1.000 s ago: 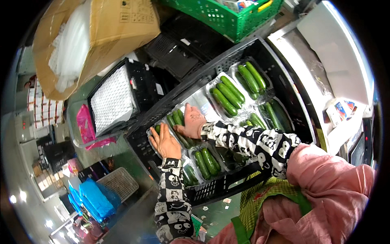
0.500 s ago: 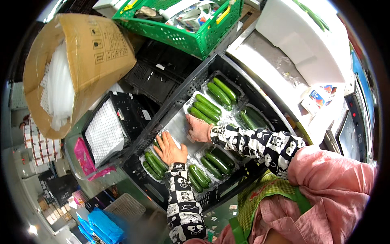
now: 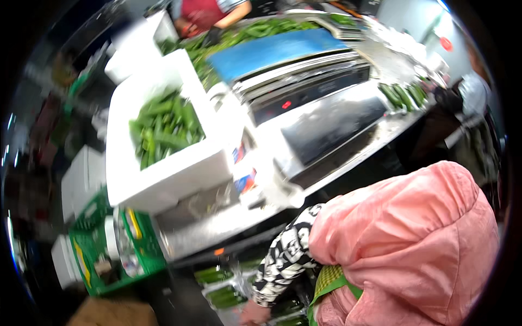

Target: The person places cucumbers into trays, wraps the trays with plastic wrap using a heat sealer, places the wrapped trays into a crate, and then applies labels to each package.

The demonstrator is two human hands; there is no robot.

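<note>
My right hand [image 3: 254,314] is at the bottom edge, over the dark crate that holds wrapped trays of cucumbers [image 3: 224,297]. Its fingers are blurred and partly cut off by the frame, so I cannot make out whether they hold anything. A black-and-white patterned sleeve [image 3: 283,266] covers that forearm, below a pink upper sleeve. Beside the hand lies another pack of cucumbers [image 3: 213,274]. My left hand is outside the picture.
Beyond the crate, a metal table bears a white foam box [image 3: 168,185] of long green vegetables [image 3: 163,127], a wrapping machine [image 3: 326,125] and packed cucumbers [image 3: 401,98]. A green basket [image 3: 152,265] stands at left. Co-workers are at the far side [image 3: 204,13] and right [image 3: 473,95].
The view has swung up and to the right, from the crate toward the table and machine. My left hand has left the picture; my right hand is still at the crate.
</note>
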